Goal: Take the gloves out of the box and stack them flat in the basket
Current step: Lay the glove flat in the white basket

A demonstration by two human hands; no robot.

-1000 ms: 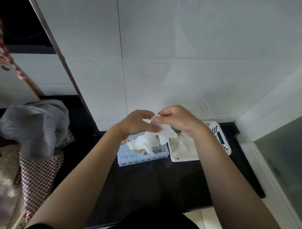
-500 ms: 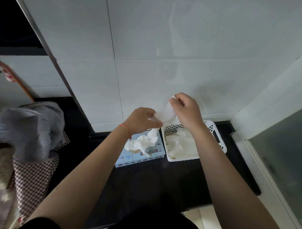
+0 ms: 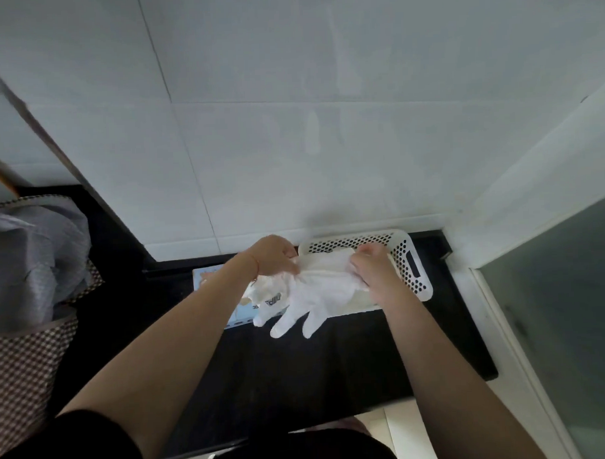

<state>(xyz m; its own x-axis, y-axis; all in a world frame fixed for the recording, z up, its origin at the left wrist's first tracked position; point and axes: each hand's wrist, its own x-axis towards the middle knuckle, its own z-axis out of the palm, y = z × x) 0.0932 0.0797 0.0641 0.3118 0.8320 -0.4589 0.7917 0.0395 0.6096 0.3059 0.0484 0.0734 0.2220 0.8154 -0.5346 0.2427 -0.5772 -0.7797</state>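
One white glove (image 3: 317, 290) was held stretched between the two hands, its cuff end spread above the near half of the basket (image 3: 415, 259) and its fingers hanging down over the basket's front edge toward the dark counter (image 3: 299, 384). It had not yet been laid down. Beneath it, pale flat material could be seen inside the basket, which was judged to be gloves already stacked, though their number could not be told. The task was therefore taken to be partly done, with this glove to be flattened and set on the pile.

The glove's left edge was pinched by the curled fingers of the left hand (image 3: 273, 256), and its right edge was gripped by the curled fingers of the right hand (image 3: 373, 269); the sheet was spread between them.

Just left of the basket, the blue box (image 3: 240, 315) was largely hidden by the left forearm, with crumpled white gloves (image 3: 262, 296) seen bulging at its opening, so more were judged to be left. A grey cloth (image 3: 34, 252) was draped over a checked bag (image 3: 24, 369) at the far left.
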